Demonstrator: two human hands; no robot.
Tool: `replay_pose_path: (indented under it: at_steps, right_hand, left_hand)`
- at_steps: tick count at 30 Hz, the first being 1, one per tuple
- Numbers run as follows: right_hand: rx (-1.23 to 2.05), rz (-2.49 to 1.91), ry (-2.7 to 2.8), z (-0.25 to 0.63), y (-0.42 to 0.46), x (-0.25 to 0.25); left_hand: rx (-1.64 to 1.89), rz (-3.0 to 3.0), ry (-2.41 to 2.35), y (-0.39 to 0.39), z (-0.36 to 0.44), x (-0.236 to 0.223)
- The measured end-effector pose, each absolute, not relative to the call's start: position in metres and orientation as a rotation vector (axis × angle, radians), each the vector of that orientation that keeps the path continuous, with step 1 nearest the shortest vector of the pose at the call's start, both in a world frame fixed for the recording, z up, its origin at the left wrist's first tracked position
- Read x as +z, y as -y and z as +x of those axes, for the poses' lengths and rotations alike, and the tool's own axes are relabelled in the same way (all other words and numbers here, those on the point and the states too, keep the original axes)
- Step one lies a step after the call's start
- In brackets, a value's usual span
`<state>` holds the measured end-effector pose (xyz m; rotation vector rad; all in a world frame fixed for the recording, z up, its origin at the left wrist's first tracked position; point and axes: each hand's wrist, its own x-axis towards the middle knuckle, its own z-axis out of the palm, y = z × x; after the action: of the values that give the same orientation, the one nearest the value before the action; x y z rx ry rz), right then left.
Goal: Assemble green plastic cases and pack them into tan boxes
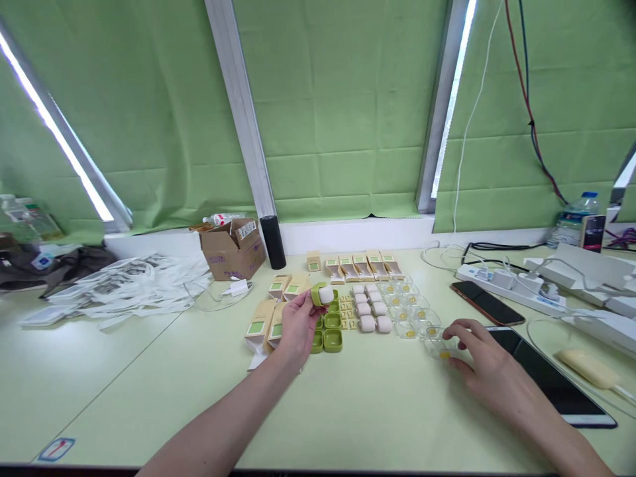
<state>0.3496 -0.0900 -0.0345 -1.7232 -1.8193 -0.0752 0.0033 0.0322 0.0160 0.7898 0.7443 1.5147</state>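
Note:
My left hand (297, 330) is closed around a small green case (315, 295) with a rounded white piece (326, 295) seated in it, raised above the table. Under it stand rows of open green cases (332, 340). To their right lie small yellow pieces (346, 315), then two columns of pale pinkish-white rounded blocks (367, 324). My right hand (477, 354) has its thumb and fingers about the edge of the nearest clear plastic cover (435, 347), which carries a yellow spot. More clear covers (406, 329) lie in rows behind it.
Small kraft boxes (362, 267) line the back, and others (259, 324) lie beside my left hand. A tablet (541, 374), a phone (487, 303) and power strips (511, 286) are at right. A carton (232, 250), black cylinder (273, 242) and heaped white strips (129, 288) stand left.

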Motion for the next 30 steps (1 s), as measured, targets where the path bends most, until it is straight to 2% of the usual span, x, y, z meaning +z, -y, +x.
replay_pose_path:
  at_steps: [5, 10, 19, 30]
  right_hand:
    - [-0.167, -1.599, 1.756, 0.325, 0.090, 0.009]
    - [0.081, -1.244, 1.852, 0.261, 0.060, 0.037]
    - [0.529, -0.966, 1.737, 0.175, 0.005, 0.019]
    - [0.844, -0.796, 1.382, 0.175, 0.009, 0.011]
  left_hand:
    - [1.421, 0.801, -0.688, -0.028, 0.007, 0.016]
    - [1.360, 0.799, -0.694, -0.022, 0.007, 0.021]
    - [1.277, 0.866, -0.709, -0.018, 0.009, 0.018]
    - [1.179, 1.031, -0.665, -0.008, 0.013, 0.027]
